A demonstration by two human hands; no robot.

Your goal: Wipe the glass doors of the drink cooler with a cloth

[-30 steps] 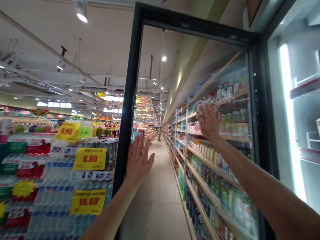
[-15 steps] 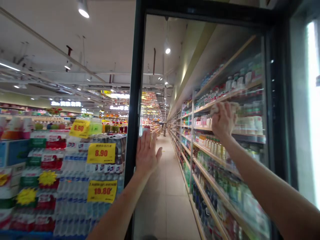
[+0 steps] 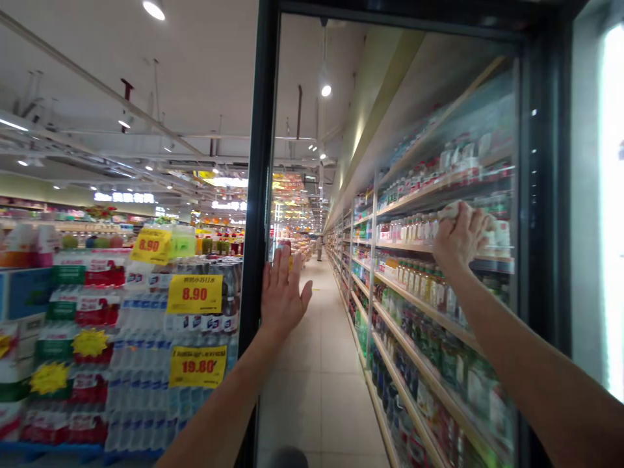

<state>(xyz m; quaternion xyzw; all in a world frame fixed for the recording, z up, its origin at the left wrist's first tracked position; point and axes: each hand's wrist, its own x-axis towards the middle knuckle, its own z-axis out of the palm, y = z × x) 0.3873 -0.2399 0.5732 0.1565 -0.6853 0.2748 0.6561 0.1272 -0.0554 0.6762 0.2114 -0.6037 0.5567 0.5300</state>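
Observation:
A black-framed glass door stands before me, and the aisle shows through its pane. My left hand lies flat against the glass beside the dark left frame, fingers stretched upward and thumb apart. On the right part of the pane, my right hand presses a pale, crumpled cloth to the glass. Its fingers spread over the cloth, which pokes out above and beside them.
Long shelves of bottles run down the right side. Stacked packs of bottled drinks with yellow price signs stand at left. A tiled floor leads to a distant person. A bright light strip edges the right.
My right hand has moved the cloth a little to the right across the glass. My left hand stays on the pane near the frame. The view has shifted slightly.

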